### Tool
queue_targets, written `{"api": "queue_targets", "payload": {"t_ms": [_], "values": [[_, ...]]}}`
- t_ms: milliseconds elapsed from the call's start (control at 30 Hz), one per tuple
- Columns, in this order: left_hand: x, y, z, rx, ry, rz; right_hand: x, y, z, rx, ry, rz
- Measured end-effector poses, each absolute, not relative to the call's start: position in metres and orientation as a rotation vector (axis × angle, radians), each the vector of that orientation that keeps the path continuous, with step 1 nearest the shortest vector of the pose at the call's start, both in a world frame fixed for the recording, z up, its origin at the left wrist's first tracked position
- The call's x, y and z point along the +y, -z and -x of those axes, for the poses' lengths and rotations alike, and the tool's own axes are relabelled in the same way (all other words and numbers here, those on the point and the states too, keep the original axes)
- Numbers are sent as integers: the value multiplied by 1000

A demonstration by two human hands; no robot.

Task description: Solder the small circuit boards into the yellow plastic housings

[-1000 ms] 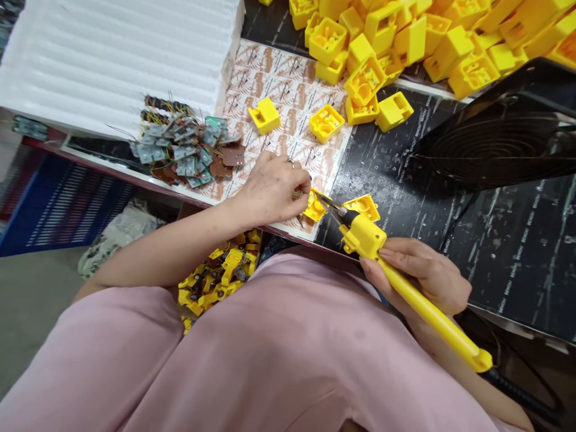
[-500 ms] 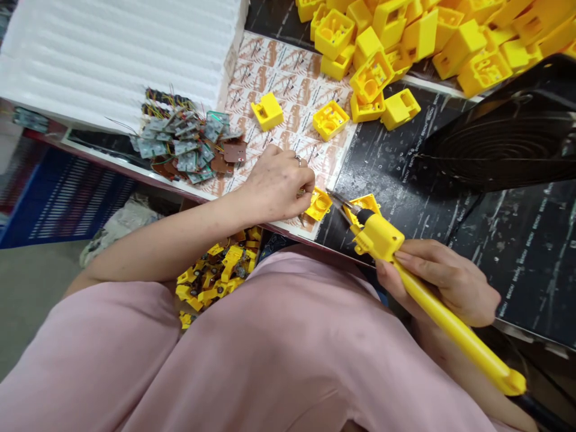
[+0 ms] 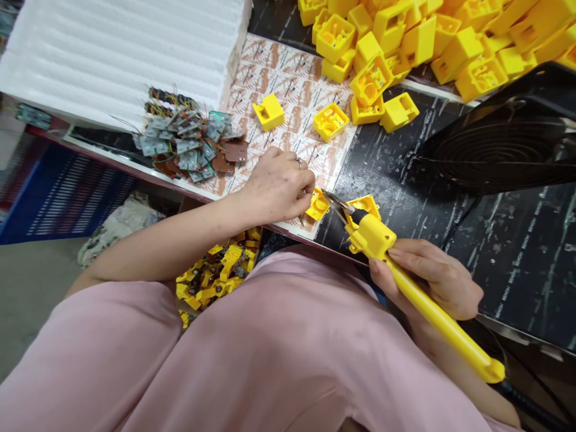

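My right hand (image 3: 438, 279) is wrapped round a yellow soldering iron (image 3: 423, 303), its metal tip pointing left and down at a small open yellow plastic housing (image 3: 317, 206). At that housing's left side, my left hand (image 3: 281, 183) is closed in a pinch. Whatever sits between those fingers is mostly hidden; a thin sliver shows beneath them. A second open yellow housing (image 3: 366, 207) lies just behind the iron's head. Two more yellow pieces, a box-like housing (image 3: 269, 113) and an open housing (image 3: 331, 122), rest beyond my left hand on the printed sheet (image 3: 294, 78).
A heap of yellow housings (image 3: 420, 45) covers the back right. Wired circuit boards (image 3: 189, 141) are piled left, before a white foam block (image 3: 121, 54). A black fan-like device (image 3: 499, 138) stands right. Below the table edge are yellow parts (image 3: 220, 270) and a blue crate (image 3: 67, 192).
The soldering iron and my right hand have shifted left, bringing the tip to the housing by my left hand. My left hand stays nearly still.
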State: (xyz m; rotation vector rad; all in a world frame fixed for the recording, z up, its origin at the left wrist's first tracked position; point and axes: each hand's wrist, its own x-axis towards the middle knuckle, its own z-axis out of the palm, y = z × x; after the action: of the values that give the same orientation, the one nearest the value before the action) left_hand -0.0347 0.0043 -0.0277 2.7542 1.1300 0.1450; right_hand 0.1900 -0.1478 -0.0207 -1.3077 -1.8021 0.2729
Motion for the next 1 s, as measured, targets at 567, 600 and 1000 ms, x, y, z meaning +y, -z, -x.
{"api": "queue_targets", "payload": {"t_ms": [567,600,1000], "values": [[-15,53,62,1252,-698,-2356,-108,36,-177,-1958,-8,1358],[-15,54,63,1245,-715,-2318,-102,38,-170,-1979,-16,1338],[-9,48,67,1024,-614,-2518,-99,38,-167,-1993,17,1171]]}}
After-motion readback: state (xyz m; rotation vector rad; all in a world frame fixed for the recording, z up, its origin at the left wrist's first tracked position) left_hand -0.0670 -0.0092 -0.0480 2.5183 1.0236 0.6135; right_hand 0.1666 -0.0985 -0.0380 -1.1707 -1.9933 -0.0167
